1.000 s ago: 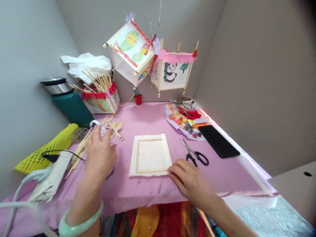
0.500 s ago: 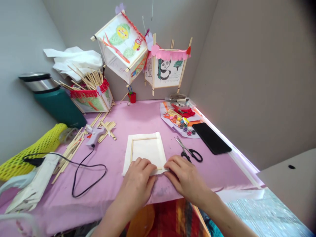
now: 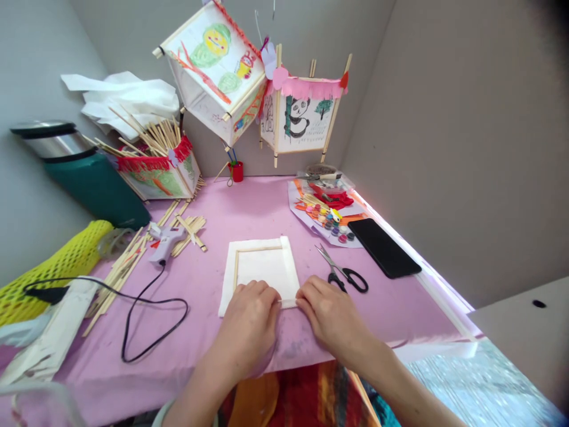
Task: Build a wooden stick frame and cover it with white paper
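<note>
A white paper sheet with a thin wooden stick frame [image 3: 262,267] lies on the pink table cover [image 3: 267,207] in front of me. My left hand [image 3: 251,323] rests on its near edge, fingers curled and pressing the paper down over the frame. My right hand [image 3: 329,317] pinches the near right corner of the same sheet. Black-handled scissors [image 3: 342,274] lie just right of the frame. A glue gun [image 3: 165,240] with a black cord lies to the left.
Two paper lanterns [image 3: 249,77] hang above the table's back. A box of wooden sticks [image 3: 153,160], loose sticks, a green flask [image 3: 80,172], yellow foam netting [image 3: 53,270], a paint set [image 3: 331,216] and a black phone [image 3: 384,246] ring the work area.
My left hand left the glue gun on the table at the left and came to the near edge of the paper frame. The right hand stayed at the near right corner.
</note>
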